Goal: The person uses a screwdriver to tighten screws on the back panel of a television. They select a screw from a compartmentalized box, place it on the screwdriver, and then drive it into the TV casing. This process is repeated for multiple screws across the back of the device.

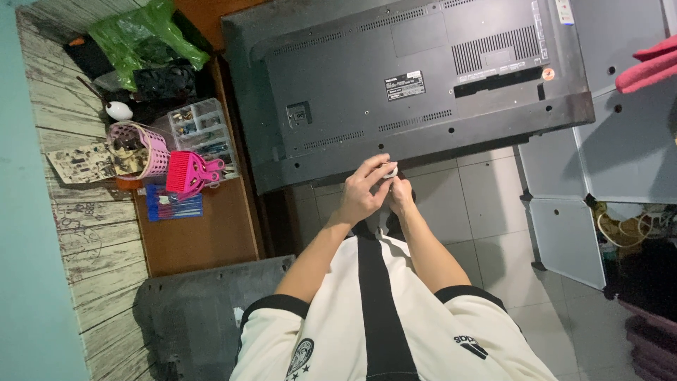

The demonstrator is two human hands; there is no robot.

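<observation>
A: Count at centre?

B: One small white roll (389,170), round, pale, mostly covered by fingers. Pinched between both hands, just below the lower edge of the television back.

A: Hands?

B: Two. Left hand (364,192) fingers curled together, thumb and fingertips closed on the roll from the left. Right hand (402,195) partly behind the left; fingers bent toward the roll, touching it. Exact grip on that side: cannot tell.

A: Next out?

B: One flat television (395,85), face down or turned away, dark grey rear panel showing, vent slots in several rows, one white label near the middle. Pale floor tiles (451,204) beneath the hands.

A: Left side?

B: One brown wooden table (204,233). On it: one pink basket (144,148), one pink-red brush (189,173), one clear compartment box (201,127), one blue packet (173,206), one green plastic bag (144,35).

A: Right side?

B: Grey panel cabinet (599,155), several square doors. One red cloth (649,67) at top corner.
</observation>
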